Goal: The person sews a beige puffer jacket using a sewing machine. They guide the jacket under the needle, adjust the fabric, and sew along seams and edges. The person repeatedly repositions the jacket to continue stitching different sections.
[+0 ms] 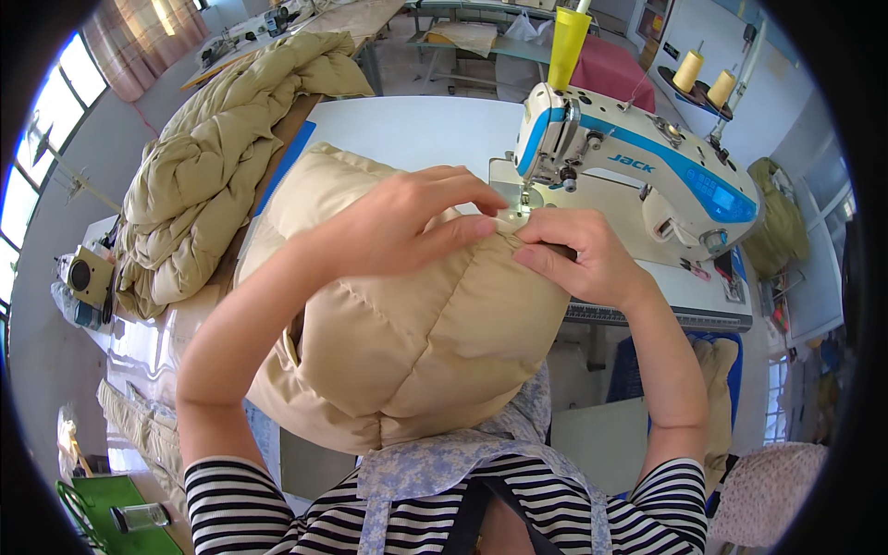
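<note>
A puffy beige quilted garment (398, 342) fills my lap and rises onto the white sewing table. My left hand (412, 222) reaches across its top, with thumb and fingertips closing on a fold of the fabric close to the needle. From the other side my right hand (578, 254) pinches the same edge, fingers curled and thumb pressed against the cloth. Just beyond the fingertips is the lit needle area (525, 198) of a white and blue sewing machine (638, 157). The pinched edge itself is partly covered by my fingers.
A heap of beige padded garments (208, 166) lies to the left. On the machine stands a yellow cup (568, 46); two thread cones (689, 69) are at the back right. Small snips (696, 269) lie on the table's right. A green bag (120, 513) is at lower left.
</note>
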Tool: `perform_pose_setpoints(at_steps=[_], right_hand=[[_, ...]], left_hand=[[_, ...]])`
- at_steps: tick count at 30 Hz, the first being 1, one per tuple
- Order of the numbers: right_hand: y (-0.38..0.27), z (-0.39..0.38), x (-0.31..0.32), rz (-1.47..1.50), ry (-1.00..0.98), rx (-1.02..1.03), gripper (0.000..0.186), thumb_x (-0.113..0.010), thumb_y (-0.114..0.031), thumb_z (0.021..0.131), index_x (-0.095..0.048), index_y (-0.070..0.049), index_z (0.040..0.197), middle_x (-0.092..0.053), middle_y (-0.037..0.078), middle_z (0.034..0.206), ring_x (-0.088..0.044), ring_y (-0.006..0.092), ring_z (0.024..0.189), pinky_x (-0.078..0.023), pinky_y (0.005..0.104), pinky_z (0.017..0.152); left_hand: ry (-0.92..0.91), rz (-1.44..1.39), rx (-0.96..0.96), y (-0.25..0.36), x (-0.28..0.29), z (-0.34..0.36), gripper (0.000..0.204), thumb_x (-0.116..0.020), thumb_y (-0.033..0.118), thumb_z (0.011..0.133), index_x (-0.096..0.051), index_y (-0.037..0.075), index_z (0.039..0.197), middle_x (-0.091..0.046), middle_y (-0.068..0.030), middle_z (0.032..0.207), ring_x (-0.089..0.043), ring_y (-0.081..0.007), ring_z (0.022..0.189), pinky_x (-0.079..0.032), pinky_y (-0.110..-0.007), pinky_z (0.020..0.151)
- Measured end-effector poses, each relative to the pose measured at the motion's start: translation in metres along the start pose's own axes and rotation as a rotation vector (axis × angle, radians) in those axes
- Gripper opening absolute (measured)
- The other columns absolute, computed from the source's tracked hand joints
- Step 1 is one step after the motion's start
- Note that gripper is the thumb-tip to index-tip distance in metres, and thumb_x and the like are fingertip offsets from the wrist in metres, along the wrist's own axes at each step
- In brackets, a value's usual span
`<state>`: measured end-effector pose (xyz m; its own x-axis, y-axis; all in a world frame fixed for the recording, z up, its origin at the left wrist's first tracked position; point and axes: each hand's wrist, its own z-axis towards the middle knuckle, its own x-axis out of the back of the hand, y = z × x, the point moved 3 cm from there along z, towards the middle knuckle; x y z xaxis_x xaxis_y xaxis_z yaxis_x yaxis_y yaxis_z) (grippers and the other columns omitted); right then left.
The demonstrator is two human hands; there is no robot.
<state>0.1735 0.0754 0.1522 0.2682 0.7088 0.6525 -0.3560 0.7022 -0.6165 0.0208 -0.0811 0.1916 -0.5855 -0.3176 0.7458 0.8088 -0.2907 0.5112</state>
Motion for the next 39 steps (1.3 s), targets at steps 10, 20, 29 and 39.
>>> perform_pose_setpoints(at_steps=[10, 20, 29, 39], right_hand=[[0.008, 0.014, -0.027, -0.066, -0.292, -0.138, 0.032, -0.061, -0.034, 0.096, -0.068, -0.003, 0.095, -0.069, 0.016, 0.097, -0.066, 0.0285, 0.095, -0.05, 0.0408, 0.081], [0.073, -0.143, 0.025, 0.348, -0.334, -0.656, 0.034, -0.057, -0.035, 0.101, -0.067, -0.003, 0.095, -0.067, 0.0, 0.088, -0.058, 0.0065, 0.079, -0.048, 0.0258, 0.072], [0.053, -0.023, -0.031, 0.195, -0.286, -0.421, 0.038, -0.048, -0.026, 0.1, -0.058, -0.005, 0.131, -0.058, 0.011, 0.132, -0.056, 0.0188, 0.116, -0.044, 0.0341, 0.1], [0.036, -0.055, -0.009, 0.014, 0.254, -0.333, 0.013, -0.07, -0.013, 0.089, -0.068, -0.002, 0.096, -0.063, 0.007, 0.09, -0.063, 0.0168, 0.086, -0.05, 0.0285, 0.077]], left_hand=[[-0.295, -0.047, 0.073, -0.02, 0.028, 0.02, 0.029, -0.066, 0.027, 0.095, -0.065, 0.001, 0.083, -0.05, -0.0053, 0.062, -0.041, -0.0107, 0.057, -0.037, -0.03, 0.053], [-0.446, -0.28, 0.204, -0.045, -0.109, -0.003, 0.021, -0.07, 0.028, 0.09, -0.07, 0.007, 0.094, -0.07, -0.0105, 0.083, -0.065, -0.0229, 0.075, -0.05, -0.034, 0.07], [-0.191, 0.046, -0.184, -0.004, -0.044, 0.04, 0.013, -0.076, 0.014, 0.082, -0.069, 0.006, 0.089, -0.061, -0.0054, 0.074, -0.06, -0.026, 0.066, -0.046, -0.034, 0.059], [-0.283, -0.078, 0.025, -0.052, -0.048, 0.041, 0.016, -0.074, 0.017, 0.085, -0.068, 0.005, 0.093, -0.065, -0.0063, 0.083, -0.061, -0.0235, 0.078, -0.048, -0.034, 0.071]])
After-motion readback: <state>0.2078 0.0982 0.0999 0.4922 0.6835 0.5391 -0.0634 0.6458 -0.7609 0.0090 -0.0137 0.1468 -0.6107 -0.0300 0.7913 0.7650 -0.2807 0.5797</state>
